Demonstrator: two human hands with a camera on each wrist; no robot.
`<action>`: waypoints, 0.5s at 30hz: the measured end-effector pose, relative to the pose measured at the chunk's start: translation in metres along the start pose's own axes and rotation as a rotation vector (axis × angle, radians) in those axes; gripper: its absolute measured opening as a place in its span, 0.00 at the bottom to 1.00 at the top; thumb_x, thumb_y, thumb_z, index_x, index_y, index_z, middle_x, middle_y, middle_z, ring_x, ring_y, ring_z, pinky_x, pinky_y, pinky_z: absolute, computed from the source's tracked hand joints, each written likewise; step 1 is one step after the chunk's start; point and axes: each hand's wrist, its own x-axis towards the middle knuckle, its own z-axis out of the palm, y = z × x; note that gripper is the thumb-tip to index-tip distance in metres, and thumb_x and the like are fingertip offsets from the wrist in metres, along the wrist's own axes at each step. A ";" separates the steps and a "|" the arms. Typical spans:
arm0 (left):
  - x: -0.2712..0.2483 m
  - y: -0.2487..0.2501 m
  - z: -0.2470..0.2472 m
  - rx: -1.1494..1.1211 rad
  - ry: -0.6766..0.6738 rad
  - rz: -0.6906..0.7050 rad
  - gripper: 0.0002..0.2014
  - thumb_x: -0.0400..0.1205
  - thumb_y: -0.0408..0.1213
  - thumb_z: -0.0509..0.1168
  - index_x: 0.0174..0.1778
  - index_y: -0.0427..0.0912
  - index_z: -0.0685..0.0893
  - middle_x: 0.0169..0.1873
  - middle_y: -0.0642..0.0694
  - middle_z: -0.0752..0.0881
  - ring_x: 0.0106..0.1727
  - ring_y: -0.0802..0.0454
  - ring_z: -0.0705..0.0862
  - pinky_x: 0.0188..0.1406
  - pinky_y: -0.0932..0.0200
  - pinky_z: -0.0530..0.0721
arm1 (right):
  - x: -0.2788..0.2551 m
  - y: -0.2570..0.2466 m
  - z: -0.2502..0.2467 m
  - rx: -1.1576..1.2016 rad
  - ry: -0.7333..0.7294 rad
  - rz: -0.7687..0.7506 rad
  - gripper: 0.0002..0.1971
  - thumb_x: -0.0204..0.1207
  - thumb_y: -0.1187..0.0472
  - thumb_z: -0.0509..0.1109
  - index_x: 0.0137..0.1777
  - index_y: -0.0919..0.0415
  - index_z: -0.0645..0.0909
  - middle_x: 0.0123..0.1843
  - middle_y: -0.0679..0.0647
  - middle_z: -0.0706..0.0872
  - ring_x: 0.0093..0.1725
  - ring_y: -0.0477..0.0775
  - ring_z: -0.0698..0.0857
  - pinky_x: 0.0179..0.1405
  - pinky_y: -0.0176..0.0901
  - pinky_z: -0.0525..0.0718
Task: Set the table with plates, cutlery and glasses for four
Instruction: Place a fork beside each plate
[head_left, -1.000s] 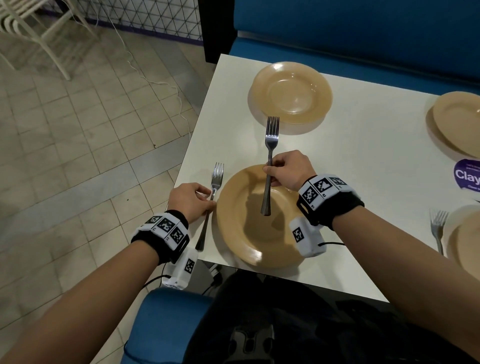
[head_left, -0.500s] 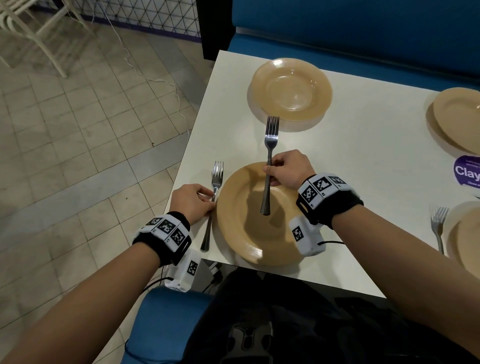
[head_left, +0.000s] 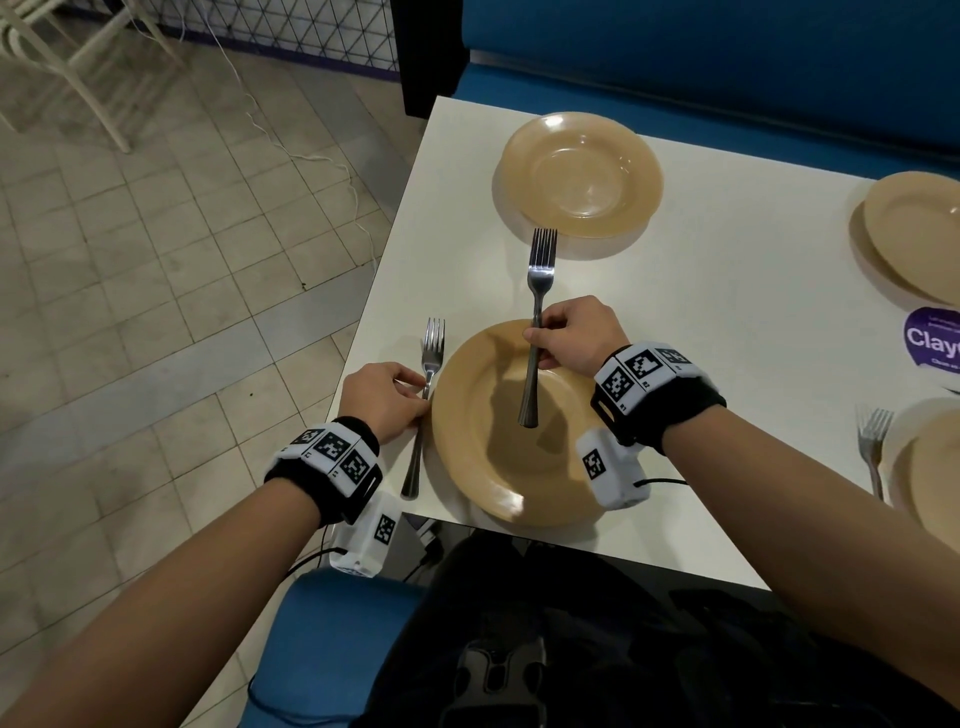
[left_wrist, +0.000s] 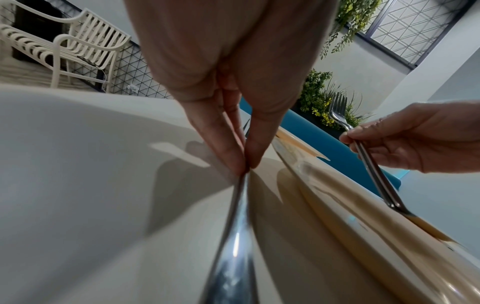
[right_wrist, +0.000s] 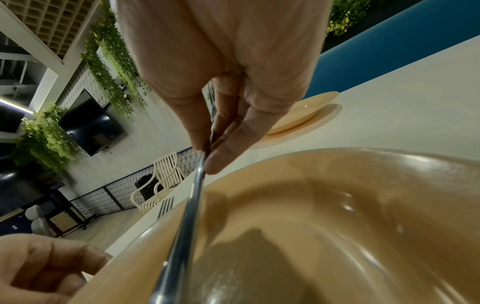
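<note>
An amber plate (head_left: 498, 467) lies at the near edge of the white table (head_left: 727, 291). Just left of it a steel fork (head_left: 423, 410) lies on the table, and my left hand (head_left: 384, 397) pinches its handle (left_wrist: 233, 236) between thumb and fingertips. My right hand (head_left: 571, 338) pinches a second fork (head_left: 537, 322) by its handle (right_wrist: 187, 216) and holds it in the air above the plate, tines pointing away. A second amber plate (head_left: 579, 174) sits farther back. No glasses are in view.
Another amber plate (head_left: 914, 234) lies at the right edge, beside a purple sticker (head_left: 932, 338). At the near right lies a third fork (head_left: 872, 447) beside a plate (head_left: 930, 467). A blue bench (head_left: 727, 57) runs behind the table; tiled floor (head_left: 156, 312) is on the left.
The fork under my left hand has shifted slightly nearer the plate and straighter. My right hand and its fork have barely moved.
</note>
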 end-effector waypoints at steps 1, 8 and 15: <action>0.000 0.000 0.000 -0.001 0.001 0.000 0.11 0.70 0.28 0.74 0.46 0.44 0.87 0.34 0.46 0.88 0.39 0.48 0.89 0.51 0.53 0.89 | 0.000 0.000 0.000 0.002 -0.002 0.000 0.03 0.76 0.64 0.72 0.41 0.62 0.84 0.35 0.55 0.86 0.30 0.49 0.87 0.37 0.34 0.89; 0.002 0.010 -0.005 0.002 0.065 0.026 0.09 0.73 0.32 0.69 0.48 0.45 0.87 0.37 0.45 0.90 0.44 0.48 0.90 0.56 0.53 0.86 | 0.000 -0.002 -0.001 0.021 -0.010 0.001 0.02 0.76 0.64 0.72 0.44 0.62 0.85 0.36 0.56 0.86 0.31 0.49 0.87 0.40 0.36 0.89; 0.015 0.071 0.008 -0.175 0.030 0.184 0.10 0.80 0.38 0.64 0.55 0.47 0.86 0.42 0.46 0.90 0.46 0.49 0.88 0.54 0.54 0.87 | 0.006 -0.013 -0.015 0.122 0.012 -0.031 0.03 0.77 0.64 0.71 0.45 0.63 0.85 0.33 0.54 0.85 0.33 0.51 0.87 0.42 0.39 0.90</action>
